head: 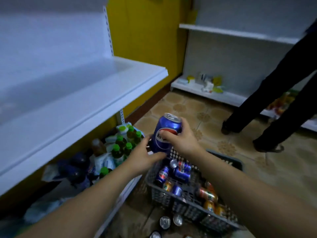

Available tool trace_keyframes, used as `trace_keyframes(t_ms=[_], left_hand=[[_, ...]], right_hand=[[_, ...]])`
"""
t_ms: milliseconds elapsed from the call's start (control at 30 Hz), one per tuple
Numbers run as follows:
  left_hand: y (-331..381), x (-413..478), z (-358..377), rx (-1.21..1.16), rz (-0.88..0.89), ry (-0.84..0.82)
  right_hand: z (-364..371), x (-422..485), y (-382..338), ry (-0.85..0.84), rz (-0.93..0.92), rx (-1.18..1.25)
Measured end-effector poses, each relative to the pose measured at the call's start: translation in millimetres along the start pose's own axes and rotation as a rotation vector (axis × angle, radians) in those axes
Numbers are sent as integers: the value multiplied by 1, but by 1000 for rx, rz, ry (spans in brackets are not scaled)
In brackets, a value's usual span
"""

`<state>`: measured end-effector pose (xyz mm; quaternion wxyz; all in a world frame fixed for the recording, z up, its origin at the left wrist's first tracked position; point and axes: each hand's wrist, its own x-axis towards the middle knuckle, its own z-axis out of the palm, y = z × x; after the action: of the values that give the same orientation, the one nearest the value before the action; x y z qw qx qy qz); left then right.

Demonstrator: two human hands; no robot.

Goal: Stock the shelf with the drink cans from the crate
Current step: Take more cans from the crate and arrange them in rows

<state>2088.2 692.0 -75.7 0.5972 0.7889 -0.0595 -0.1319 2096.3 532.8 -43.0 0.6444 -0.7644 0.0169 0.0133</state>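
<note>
A blue cola can [167, 130] is held tilted above the far corner of the grey plastic crate [187, 206]. My right hand [181, 139] grips the can's upper half, thumb across the logo. My left hand [145, 156] cups the can's lower end with curled fingers. Inside the crate lie several blue cans [181, 172] and orange cans [208, 195]. The white shelf [80, 93] to the left carries nothing in view.
Green-capped bottles [123, 143] and packets fill the bottom shelf under the white one. Two can tops [171, 221] stand on the floor before the crate. Another person's dark legs [267, 107] stand at right on the tiled floor. A low shelf [205, 93] with small items lies beyond.
</note>
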Motion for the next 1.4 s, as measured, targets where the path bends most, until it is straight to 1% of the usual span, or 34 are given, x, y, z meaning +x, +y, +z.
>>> trace_keyframes(t_ms=[133, 267, 433, 600, 700, 800, 967, 1100, 1200, 1300, 1400], left_hand=[[58, -74, -38, 67, 108, 134], [90, -134, -67, 154, 145, 264], [101, -212, -108, 188, 153, 426], [95, -277, -155, 239, 73, 554], [85, -315, -186, 229, -9, 601], [64, -358, -220, 343, -131, 682], [29, -444, -269, 625, -460, 839], [-7, -516, -309, 789, -700, 863], [-23, -557, -331, 832, -880, 879], [-33, -570, -340, 841, -965, 905], [-38, -567, -340, 853, -957, 948]], right_hand=[[25, -51, -83, -22, -148, -80], [56, -87, -137, -81, -224, -113], [110, -130, -183, -207, -330, -157], [172, -167, -211, -373, -412, -166], [215, -186, -220, -488, -457, -159], [265, -202, -221, -594, -470, -168], [350, -231, -210, -773, -454, -141], [406, -251, -199, -857, -457, -144], [440, -263, -199, -886, -475, -134], [477, -272, -202, -931, -445, -130], [517, -274, -206, -951, -434, -146]])
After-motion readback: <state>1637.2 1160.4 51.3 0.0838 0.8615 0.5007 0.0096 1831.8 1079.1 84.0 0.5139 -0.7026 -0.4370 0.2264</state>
